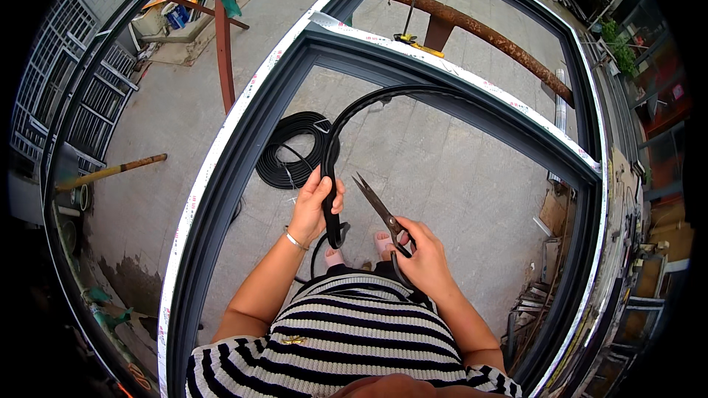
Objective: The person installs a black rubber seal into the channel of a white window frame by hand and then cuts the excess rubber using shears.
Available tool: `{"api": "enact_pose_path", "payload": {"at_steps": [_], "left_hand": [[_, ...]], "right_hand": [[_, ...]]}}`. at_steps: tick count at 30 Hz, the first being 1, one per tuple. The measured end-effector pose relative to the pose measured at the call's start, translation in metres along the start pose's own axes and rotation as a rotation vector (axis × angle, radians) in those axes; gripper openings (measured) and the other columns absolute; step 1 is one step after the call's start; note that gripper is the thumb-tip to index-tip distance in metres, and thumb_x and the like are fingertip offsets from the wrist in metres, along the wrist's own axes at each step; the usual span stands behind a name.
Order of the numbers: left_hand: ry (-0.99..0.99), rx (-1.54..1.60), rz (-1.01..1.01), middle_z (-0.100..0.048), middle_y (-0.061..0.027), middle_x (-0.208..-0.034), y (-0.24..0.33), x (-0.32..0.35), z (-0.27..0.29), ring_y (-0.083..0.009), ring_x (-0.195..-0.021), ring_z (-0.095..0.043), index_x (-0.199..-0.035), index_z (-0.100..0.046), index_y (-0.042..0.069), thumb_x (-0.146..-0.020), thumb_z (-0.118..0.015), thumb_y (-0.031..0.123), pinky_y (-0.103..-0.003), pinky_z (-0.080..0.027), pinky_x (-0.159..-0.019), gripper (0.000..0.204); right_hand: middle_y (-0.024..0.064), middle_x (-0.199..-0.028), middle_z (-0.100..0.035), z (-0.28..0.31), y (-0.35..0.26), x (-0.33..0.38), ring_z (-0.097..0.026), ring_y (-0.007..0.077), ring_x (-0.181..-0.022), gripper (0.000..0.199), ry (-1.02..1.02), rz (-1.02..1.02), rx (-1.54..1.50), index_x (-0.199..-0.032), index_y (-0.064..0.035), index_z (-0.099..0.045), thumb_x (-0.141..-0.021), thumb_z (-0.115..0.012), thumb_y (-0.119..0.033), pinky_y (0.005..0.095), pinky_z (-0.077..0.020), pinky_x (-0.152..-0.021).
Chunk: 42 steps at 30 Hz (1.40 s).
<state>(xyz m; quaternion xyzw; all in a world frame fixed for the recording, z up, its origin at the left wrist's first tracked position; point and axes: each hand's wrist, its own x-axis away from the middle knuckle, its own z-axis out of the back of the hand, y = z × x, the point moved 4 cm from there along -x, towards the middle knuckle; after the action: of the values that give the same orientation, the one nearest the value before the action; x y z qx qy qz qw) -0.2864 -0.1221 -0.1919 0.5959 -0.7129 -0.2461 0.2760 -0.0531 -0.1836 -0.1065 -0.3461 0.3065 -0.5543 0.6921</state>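
Head view: left grip (313, 208) clamps black strip (330, 149); right grip (425, 256) clasps scissors (387, 217) slanting lengthwise, tips forward-left.

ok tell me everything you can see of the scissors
The scissors are dark and metallic-looking, with long, tapering blades, a pivot and dark handles, partly hidden by the right hand gripping them. The blades stand slightly apart at the tips and point away from the wearer and leftward. In the picture, they show against the grey paving, to the right of the black strip, with a visible gap between.
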Motion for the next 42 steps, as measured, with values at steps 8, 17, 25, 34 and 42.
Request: {"api": "enact_pose_path", "payload": {"at_steps": [8,17,25,34,42], "left_hand": [[-0.025,-0.215,0.034,-0.059,-0.0057,-0.096,-0.011,0.03,0.001,-0.012,-0.074,-0.052,-0.151,-0.043,0.012,-0.11,-0.051,0.022,-0.025,-0.045,-0.063,0.043],[-0.011,-0.192,0.045,-0.057,-0.0008,-0.092,-0.025,0.041,-0.001,-0.0106,-0.075,-0.051,-0.138,-0.051,0.009,-0.11,-0.052,0.021,-0.026,-0.045,-0.065,0.03],[-0.012,-0.19,0.004,-0.056,-0.0005,-0.091,-0.026,0.042,-0.012,-0.0104,-0.075,-0.051,-0.128,-0.053,0.01,-0.111,-0.049,0.019,-0.027,-0.044,-0.066,0.02],[0.03,-0.211,0.002,-0.056,-0.0009,-0.093,-0.026,0.046,-0.013,-0.0106,-0.076,-0.051,-0.13,-0.053,0.012,-0.11,-0.049,0.018,-0.027,-0.044,-0.067,0.021],[0.05,-0.227,0.005,-0.054,0.0003,-0.088,-0.025,0.048,-0.018,-0.0102,-0.075,-0.05,-0.13,-0.052,0.01,-0.111,-0.049,0.021,-0.026,-0.044,-0.066,0.022]], "right_hand": [[0.0067,-0.079,-0.061,-0.027,-0.007,0.016,-0.062,0.0233,-0.065,0.049,0.006,-0.09,0.103,-0.122,-0.0088,-0.07,-0.077,-0.087,-0.017,0.037,-0.0488,-0.058],[0.0029,-0.075,-0.064,-0.037,-0.011,0.034,-0.066,0.0212,-0.064,0.047,0.038,-0.147,0.144,-0.118,-0.0117,-0.072,-0.077,-0.088,-0.029,0.0355,-0.0513,-0.067],[0.0027,-0.075,-0.063,-0.042,-0.016,0.04,-0.066,0.022,-0.065,0.047,0.061,-0.192,0.124,-0.117,-0.0126,-0.072,-0.077,-0.087,-0.03,0.0355,-0.0501,-0.065],[0.0037,-0.076,-0.063,-0.045,-0.018,0.045,-0.066,0.0237,-0.065,0.045,0.065,-0.205,0.106,-0.118,-0.0131,-0.072,-0.079,-0.086,-0.03,0.0373,-0.0504,-0.059],[0.0043,-0.075,-0.063,-0.046,-0.017,0.048,-0.067,0.0241,-0.064,0.047,0.066,-0.205,0.051,-0.121,-0.0145,-0.072,-0.079,-0.086,-0.03,0.0373,-0.0506,-0.057]]}}
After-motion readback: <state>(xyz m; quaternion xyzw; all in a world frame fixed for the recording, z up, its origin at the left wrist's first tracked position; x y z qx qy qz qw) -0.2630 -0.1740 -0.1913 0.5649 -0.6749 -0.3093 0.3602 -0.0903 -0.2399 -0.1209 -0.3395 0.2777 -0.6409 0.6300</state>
